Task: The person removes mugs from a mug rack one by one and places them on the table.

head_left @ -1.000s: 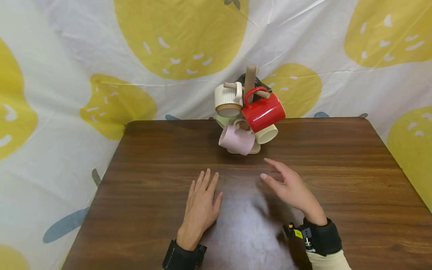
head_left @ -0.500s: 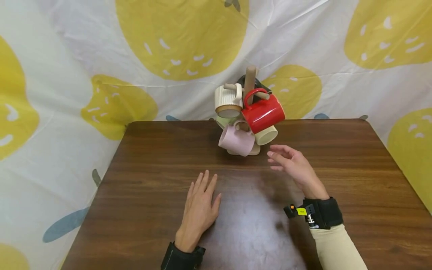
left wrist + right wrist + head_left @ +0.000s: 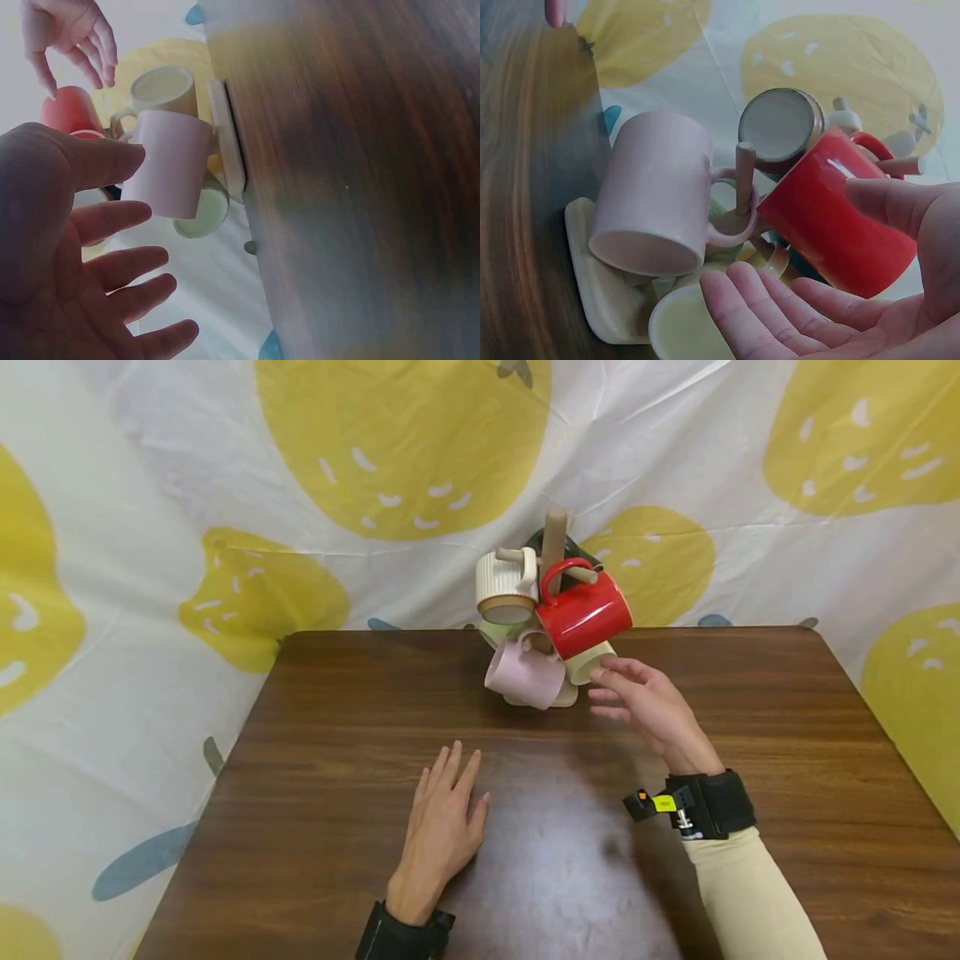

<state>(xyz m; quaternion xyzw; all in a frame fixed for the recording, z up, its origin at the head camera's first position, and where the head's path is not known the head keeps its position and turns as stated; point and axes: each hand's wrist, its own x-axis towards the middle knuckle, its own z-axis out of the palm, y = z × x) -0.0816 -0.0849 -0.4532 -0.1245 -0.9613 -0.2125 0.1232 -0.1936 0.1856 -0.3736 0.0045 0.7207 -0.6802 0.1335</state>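
Observation:
A wooden mug tree (image 3: 555, 537) stands at the back of the table with several mugs on its pegs. On its upper pegs hang a red mug (image 3: 588, 617) and a ribbed white mug (image 3: 501, 578); below are a pink mug (image 3: 527, 675) and a pale yellow mug (image 3: 585, 665). My right hand (image 3: 662, 714) is at the pale yellow mug, its fingertips overlapping the rim; in the right wrist view its thumb lies across the red mug (image 3: 840, 217), fingers extended and holding nothing. Nearer the front, my left hand (image 3: 441, 839) stays palm down over the table, fingers straight.
The dark wood table (image 3: 322, 793) reaches back to a white cloth (image 3: 420, 581) printed with yellow fruit. Partly hidden behind the front mugs are a pale green mug (image 3: 204, 216) and a black mug (image 3: 536, 538). The tree's flat base (image 3: 615, 307) sits under the pink mug.
My right hand has moved forward from over the table's middle to the right side of the mug tree, ending at the pale yellow mug. The left hand has barely shifted.

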